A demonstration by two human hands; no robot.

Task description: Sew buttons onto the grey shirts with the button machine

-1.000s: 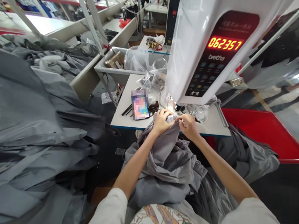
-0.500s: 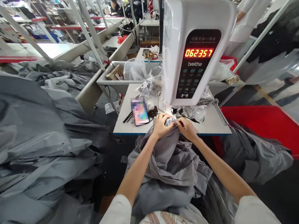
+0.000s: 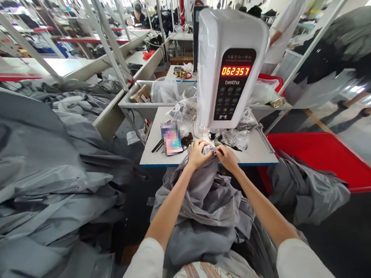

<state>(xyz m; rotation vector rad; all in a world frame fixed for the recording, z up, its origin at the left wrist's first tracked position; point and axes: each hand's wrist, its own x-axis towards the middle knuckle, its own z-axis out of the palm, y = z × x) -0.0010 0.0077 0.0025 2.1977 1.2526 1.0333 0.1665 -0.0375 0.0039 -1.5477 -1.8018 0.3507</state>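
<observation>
A grey garment [image 3: 206,201] is bunched up on my lap and rises to the front edge of the white work table [image 3: 257,152]. My left hand [image 3: 197,153] is closed on a fold of the grey cloth right under the head of the white machine [image 3: 231,62]. My right hand [image 3: 227,157] pinches the same fold from the right, fingers pressed together, touching the left hand. The machine's red display [image 3: 236,71] reads 062357. The needle area is hidden behind my hands.
A phone [image 3: 171,139] and dark tools lie on the table's left part, clear plastic bags [image 3: 235,137] on the right. A big heap of grey cloth [image 3: 36,168] fills the left. A red tray [image 3: 322,158] lies at right. A grey bin [image 3: 143,95] stands behind. A person in white [image 3: 285,15] stands at back right.
The view has tilted up and back, so the machine looks smaller and more of the room shows. Both hands stay on the grey fold under the machine head.
</observation>
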